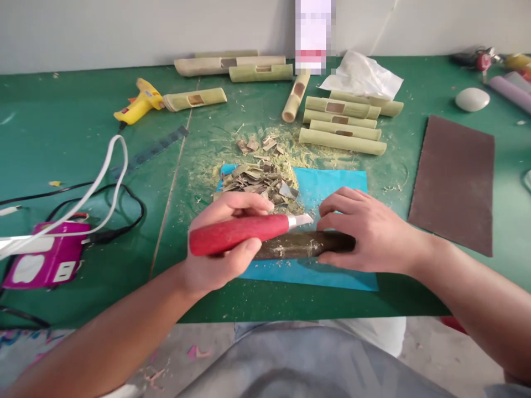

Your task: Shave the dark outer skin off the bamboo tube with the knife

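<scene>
The left hand (219,271) has its fingers curled around a red-handled carving knife (238,233), the blade (304,219) pointing toward 3 o'clock. The right hand (369,232) clasps the 3 o'clock end of a dark bamboo tube (290,246) over a blue sheet (332,185) on the green worktop (249,304). From the tube, bamboo shavings (261,182) heap at 11 o'clock, pale-green bamboo tubes (360,143) lie at 1, a yellow glue gun (139,108) at 10.

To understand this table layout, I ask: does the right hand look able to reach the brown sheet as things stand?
Probably yes: the brown sheet lies to the right of the right hand, with nothing seen standing between them. The hand would likely first need to release the dark bamboo.
</scene>
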`<state>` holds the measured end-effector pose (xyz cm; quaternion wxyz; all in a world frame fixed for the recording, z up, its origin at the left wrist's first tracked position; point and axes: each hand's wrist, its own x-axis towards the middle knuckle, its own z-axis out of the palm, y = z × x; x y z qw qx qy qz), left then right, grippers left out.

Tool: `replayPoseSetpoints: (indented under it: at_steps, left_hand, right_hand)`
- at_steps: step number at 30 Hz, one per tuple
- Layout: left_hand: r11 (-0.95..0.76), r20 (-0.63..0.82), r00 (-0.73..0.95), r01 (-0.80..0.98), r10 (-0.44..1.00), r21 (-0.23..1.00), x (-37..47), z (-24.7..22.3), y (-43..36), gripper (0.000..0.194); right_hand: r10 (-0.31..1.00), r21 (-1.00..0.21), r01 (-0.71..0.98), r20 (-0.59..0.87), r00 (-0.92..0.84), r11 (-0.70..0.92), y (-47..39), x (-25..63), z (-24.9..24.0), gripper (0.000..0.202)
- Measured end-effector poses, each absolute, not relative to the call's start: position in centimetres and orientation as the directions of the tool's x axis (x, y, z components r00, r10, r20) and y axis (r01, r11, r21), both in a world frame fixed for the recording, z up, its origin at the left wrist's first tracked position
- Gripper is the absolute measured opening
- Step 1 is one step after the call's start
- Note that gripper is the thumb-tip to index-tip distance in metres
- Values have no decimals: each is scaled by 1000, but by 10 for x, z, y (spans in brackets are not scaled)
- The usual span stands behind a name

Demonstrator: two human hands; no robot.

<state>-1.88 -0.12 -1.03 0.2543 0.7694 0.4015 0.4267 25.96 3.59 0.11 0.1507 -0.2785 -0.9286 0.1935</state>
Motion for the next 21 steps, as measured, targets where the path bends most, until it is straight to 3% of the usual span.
replayPoseSetpoints:
  at_steps: [4, 9, 14, 21]
  left_hand:
    - [-579, 457, 387, 306, 801, 756, -10, 2, 3, 8]
    - [-569, 434, 420, 279, 797, 774, -13, 3, 6, 17]
    - [-563, 390, 478, 299, 787, 771, -15, 2, 8, 10]
    - [-552, 423, 371, 391, 827, 736, -14, -4, 8, 19]
  right_hand:
    - [563, -530, 383, 231, -793, 757, 40, 261, -10, 24]
    - [582, -578, 358, 261, -770, 733, 39, 263, -17, 28]
    - [580, -591, 338, 281, -765, 732, 41, 265, -19, 30]
    - [581, -587, 342, 280, -764, 734, 40, 265, -18, 27]
